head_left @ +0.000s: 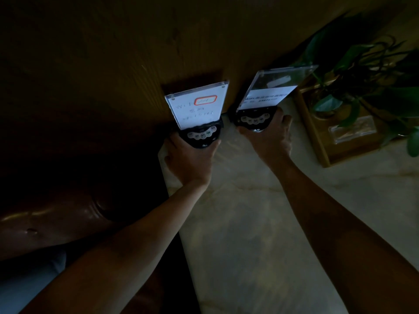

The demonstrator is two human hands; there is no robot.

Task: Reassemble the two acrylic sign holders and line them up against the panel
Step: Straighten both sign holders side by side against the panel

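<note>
Dimly lit, the scene centres on a pale marble-patterned table (249, 223) that runs up to a wooden panel (113, 53). Left of the table lies a dark brown leather seat (56, 214). At the table's far left corner, the left hand (188, 159) wraps its fingers (174, 138) around the black rounded base of the left sign holder (199, 107), gripping it from both sides. That holder stands upright with its clear sheet against the panel, showing a white paper with a red-outlined box near the top. Just to its right, apart by a narrow gap, stands the right sign holder (272, 89), its clear sheet tilted back toward the panel with a white slip in the lower part. The right hand (269, 139) clasps its black base, thumb on the left side and fingers (286, 122) curled round the right. Further right on the table sits a wooden tray (317, 141), holding a leafy green plant (362, 71).
</note>
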